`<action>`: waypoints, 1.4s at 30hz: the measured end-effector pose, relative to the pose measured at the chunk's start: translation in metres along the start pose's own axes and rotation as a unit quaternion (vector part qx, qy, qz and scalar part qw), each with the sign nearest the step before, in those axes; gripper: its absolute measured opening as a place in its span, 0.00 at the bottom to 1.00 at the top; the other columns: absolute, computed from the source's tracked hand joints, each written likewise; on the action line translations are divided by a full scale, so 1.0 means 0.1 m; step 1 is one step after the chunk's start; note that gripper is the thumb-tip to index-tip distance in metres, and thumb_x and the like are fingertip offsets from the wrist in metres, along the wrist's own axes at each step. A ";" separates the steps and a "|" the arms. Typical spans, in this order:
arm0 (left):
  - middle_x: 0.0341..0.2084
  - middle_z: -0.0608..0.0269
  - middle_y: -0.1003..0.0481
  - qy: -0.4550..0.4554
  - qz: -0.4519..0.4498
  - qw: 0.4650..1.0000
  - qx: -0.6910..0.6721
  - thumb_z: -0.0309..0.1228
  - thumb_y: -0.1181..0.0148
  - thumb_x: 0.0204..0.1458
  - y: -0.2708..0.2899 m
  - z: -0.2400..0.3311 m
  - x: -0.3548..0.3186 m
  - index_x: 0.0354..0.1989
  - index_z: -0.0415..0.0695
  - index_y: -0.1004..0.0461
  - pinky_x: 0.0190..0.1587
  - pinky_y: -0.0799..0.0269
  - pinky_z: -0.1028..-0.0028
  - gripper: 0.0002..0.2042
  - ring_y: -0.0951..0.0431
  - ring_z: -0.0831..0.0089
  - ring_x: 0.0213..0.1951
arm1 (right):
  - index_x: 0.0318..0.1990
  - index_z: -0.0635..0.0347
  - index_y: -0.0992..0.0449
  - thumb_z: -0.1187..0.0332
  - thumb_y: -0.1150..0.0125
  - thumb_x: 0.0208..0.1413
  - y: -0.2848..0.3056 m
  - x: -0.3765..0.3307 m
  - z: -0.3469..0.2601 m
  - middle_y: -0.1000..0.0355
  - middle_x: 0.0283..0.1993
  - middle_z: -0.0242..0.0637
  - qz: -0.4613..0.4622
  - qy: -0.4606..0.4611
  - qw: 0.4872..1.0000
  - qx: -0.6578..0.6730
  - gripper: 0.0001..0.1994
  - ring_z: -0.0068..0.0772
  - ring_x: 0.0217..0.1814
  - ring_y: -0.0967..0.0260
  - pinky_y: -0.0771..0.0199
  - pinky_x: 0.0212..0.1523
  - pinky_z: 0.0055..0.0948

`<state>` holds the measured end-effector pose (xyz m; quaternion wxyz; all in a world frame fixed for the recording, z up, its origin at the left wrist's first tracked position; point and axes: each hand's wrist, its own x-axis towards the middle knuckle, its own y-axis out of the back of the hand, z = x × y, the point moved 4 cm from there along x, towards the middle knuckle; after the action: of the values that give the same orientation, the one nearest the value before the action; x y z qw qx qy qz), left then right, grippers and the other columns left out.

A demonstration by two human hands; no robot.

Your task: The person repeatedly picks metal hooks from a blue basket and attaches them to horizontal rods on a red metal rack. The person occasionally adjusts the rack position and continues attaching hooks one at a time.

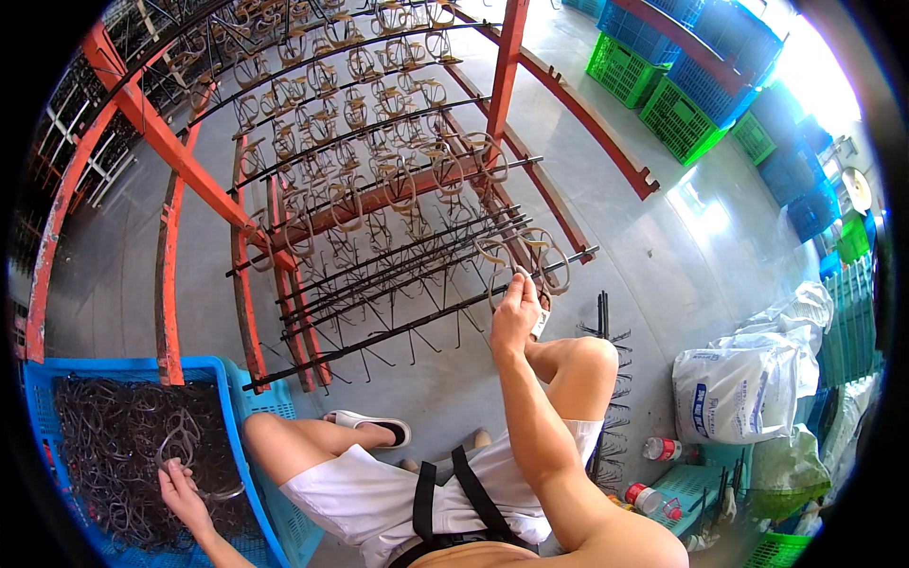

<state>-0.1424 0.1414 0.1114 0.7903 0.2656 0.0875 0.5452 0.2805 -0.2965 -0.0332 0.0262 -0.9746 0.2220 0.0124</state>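
Red steel makes up the rack [508, 76] before you, and its farther bars carry row upon row of brown loops [363, 64], so that part looks done. Closer in, the front bar [426, 323] bears loops only at its right end; its remaining wire hooks [412, 352] hang bare, as do those on the dark bars [398, 254] just behind it. Judging by these and by the heap of loose loops [104, 445] in the blue crate [133, 364] at your left, plenty is left to hang. Your right arm stretches forward over your knee, and the right hand [516, 308] seems to pinch a brown loop [567, 270] between thumb and fingertips at the front bar's right end. Your left arm reaches low and out to the side; the left hand [183, 492] hovers over the crate, thumb and fingers closed on a grey loop [180, 437] above the heap.
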 end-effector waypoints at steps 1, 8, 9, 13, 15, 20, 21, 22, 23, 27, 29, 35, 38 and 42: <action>0.20 0.73 0.35 -0.003 0.000 1.000 0.000 0.36 0.55 0.60 0.01 -0.02 0.01 0.37 0.39 0.30 0.19 0.52 0.85 0.12 0.47 0.90 0.17 | 0.46 0.63 0.27 0.64 0.52 0.61 -0.01 0.00 0.01 0.42 0.20 0.21 -0.009 -0.006 1.000 0.008 0.13 0.13 0.21 0.51 0.50 0.20 0.17; 0.23 0.72 0.35 -0.005 -0.025 0.999 -0.028 0.33 0.55 0.60 -0.03 0.02 0.00 0.44 0.40 0.32 0.20 0.50 0.86 0.11 0.43 0.89 0.20 | 0.46 0.62 0.27 0.65 0.52 0.60 -0.01 -0.05 -0.10 0.42 0.20 0.21 -0.064 -0.005 0.998 -0.001 0.13 0.13 0.20 0.51 0.50 0.19 0.17; 0.23 0.72 0.35 -0.016 -0.008 0.999 -0.040 0.33 0.55 0.60 -0.05 0.06 -0.01 0.46 0.41 0.33 0.21 0.50 0.86 0.12 0.43 0.89 0.20 | 0.46 0.62 0.27 0.65 0.52 0.60 -0.02 -0.08 -0.14 0.43 0.20 0.21 -0.076 0.003 0.997 -0.020 0.13 0.13 0.20 0.51 0.50 0.19 0.17; 0.22 0.73 0.35 -0.031 0.001 0.997 -0.074 0.32 0.55 0.59 -0.20 0.30 -0.13 0.55 0.42 0.37 0.22 0.49 0.86 0.16 0.41 0.88 0.22 | 0.46 0.60 0.27 0.64 0.51 0.60 -0.04 -0.15 -0.11 0.43 0.18 0.22 -0.134 0.060 0.988 -0.055 0.12 0.14 0.20 0.50 0.48 0.19 0.19; 0.22 0.73 0.35 -0.015 -0.013 0.996 -0.083 0.32 0.55 0.59 -0.23 0.31 -0.14 0.54 0.41 0.37 0.22 0.49 0.86 0.16 0.41 0.88 0.22 | 0.46 0.60 0.27 0.64 0.51 0.60 -0.02 -0.11 -0.16 0.43 0.17 0.25 -0.119 0.118 0.983 -0.078 0.12 0.16 0.18 0.50 0.47 0.18 0.21; 0.20 0.73 0.35 -0.001 -0.041 0.987 -0.154 0.34 0.56 0.59 -0.34 0.42 -0.26 0.51 0.39 0.35 0.21 0.51 0.85 0.15 0.43 0.87 0.20 | 0.45 0.61 0.27 0.64 0.50 0.60 0.02 -0.08 -0.31 0.43 0.14 0.30 -0.082 0.180 0.971 -0.137 0.12 0.18 0.16 0.49 0.47 0.17 0.23; 0.20 0.73 0.35 0.006 -0.044 0.985 -0.164 0.34 0.56 0.60 -0.37 0.44 -0.30 0.50 0.39 0.35 0.21 0.51 0.85 0.15 0.43 0.87 0.19 | 0.45 0.61 0.27 0.64 0.50 0.60 0.03 -0.07 -0.30 0.42 0.14 0.30 -0.083 0.160 0.976 -0.123 0.12 0.18 0.16 0.49 0.47 0.17 0.23; 0.19 0.72 0.35 0.004 -0.037 0.985 -0.169 0.34 0.56 0.60 -0.42 0.48 -0.35 0.48 0.39 0.34 0.21 0.51 0.85 0.14 0.43 0.87 0.19 | 0.44 0.62 0.27 0.63 0.51 0.60 0.05 -0.07 -0.30 0.41 0.14 0.30 -0.085 0.133 0.980 -0.121 0.12 0.18 0.16 0.48 0.47 0.16 0.24; 0.19 0.72 0.35 -0.007 -0.065 0.985 -0.162 0.33 0.56 0.59 -0.46 0.52 -0.38 0.48 0.39 0.34 0.21 0.51 0.85 0.13 0.43 0.87 0.19 | 0.43 0.62 0.27 0.63 0.51 0.60 0.05 -0.07 -0.31 0.41 0.14 0.30 -0.082 0.126 0.982 -0.115 0.13 0.18 0.16 0.48 0.47 0.16 0.24; 0.17 0.71 0.34 0.004 -0.115 0.970 -0.214 0.34 0.55 0.59 -0.72 0.59 -0.57 0.45 0.39 0.33 0.20 0.50 0.85 0.13 0.43 0.86 0.17 | 0.41 0.62 0.27 0.62 0.52 0.60 0.08 0.02 -0.26 0.40 0.15 0.28 -0.049 0.164 0.977 -0.127 0.12 0.17 0.16 0.47 0.47 0.16 0.22; 0.15 0.72 0.35 0.024 -0.146 0.959 -0.241 0.35 0.54 0.58 -0.89 0.61 -0.70 0.43 0.39 0.32 0.19 0.50 0.85 0.12 0.42 0.87 0.16 | 0.41 0.62 0.27 0.62 0.52 0.60 0.08 0.04 -0.31 0.40 0.16 0.27 -0.029 0.214 0.968 -0.130 0.13 0.17 0.16 0.47 0.47 0.17 0.21; 0.14 0.68 0.32 0.114 -0.192 0.908 -0.354 0.35 0.52 0.56 -1.28 0.70 -1.00 0.40 0.35 0.31 0.17 0.46 0.84 0.14 0.37 0.83 0.16 | 0.47 0.63 0.31 0.65 0.52 0.58 0.15 -0.07 -0.39 0.33 0.33 0.42 -0.068 0.270 0.897 -0.343 0.14 0.36 0.36 0.35 0.38 0.41 0.35; 0.16 0.65 0.30 0.098 -0.303 0.880 -0.353 0.33 0.52 0.56 -1.66 0.96 -1.10 0.42 0.35 0.30 0.18 0.46 0.85 0.13 0.35 0.83 0.16 | 0.51 0.65 0.35 0.66 0.50 0.56 0.08 -0.78 -1.01 0.37 0.47 0.51 -0.106 0.361 0.851 -0.366 0.17 0.46 0.51 0.40 0.48 0.55 0.43; 0.16 0.65 0.30 0.093 -0.377 0.857 -0.339 0.36 0.54 0.58 -2.02 1.22 -1.15 0.43 0.36 0.30 0.20 0.48 0.84 0.15 0.38 0.83 0.17 | 0.48 0.65 0.31 0.69 0.49 0.56 -0.01 -1.52 -1.08 0.31 0.34 0.44 -0.628 0.083 0.774 0.020 0.14 0.33 0.36 0.33 0.33 0.40 0.30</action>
<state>0.0297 -0.0565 0.0930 0.9648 -0.1239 0.0639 0.2231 0.1453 -0.2361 0.0804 0.0291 -0.8939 -0.4376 -0.0926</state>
